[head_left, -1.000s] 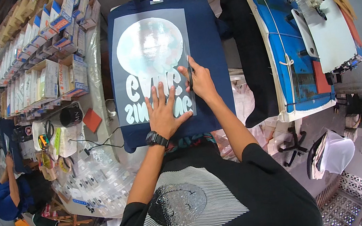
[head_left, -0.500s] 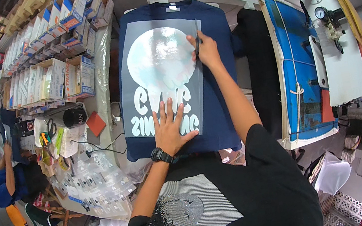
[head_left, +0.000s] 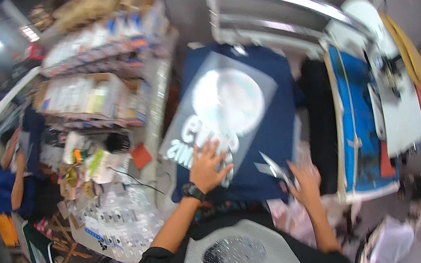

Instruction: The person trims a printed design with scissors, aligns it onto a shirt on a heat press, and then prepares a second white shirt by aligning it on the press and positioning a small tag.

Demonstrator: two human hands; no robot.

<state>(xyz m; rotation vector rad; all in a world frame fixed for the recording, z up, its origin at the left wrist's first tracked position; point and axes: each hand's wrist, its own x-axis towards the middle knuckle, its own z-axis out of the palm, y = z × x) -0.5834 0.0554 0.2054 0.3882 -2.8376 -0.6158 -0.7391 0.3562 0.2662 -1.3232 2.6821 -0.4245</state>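
Scissors (head_left: pixel 275 168): one, seemingly spread, right grip (head_left: pixel 306 179) | sheet (head_left: pixel 222 116): one, under left grip (head_left: pixel 208 169)

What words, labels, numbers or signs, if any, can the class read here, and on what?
Clear sheet: large pale letters, blurred, partly under the left hand; not legible in full.
Boxes: printing too blurred to read.
Small packets: dark marks too small to read.
No other text is clear enough to read.
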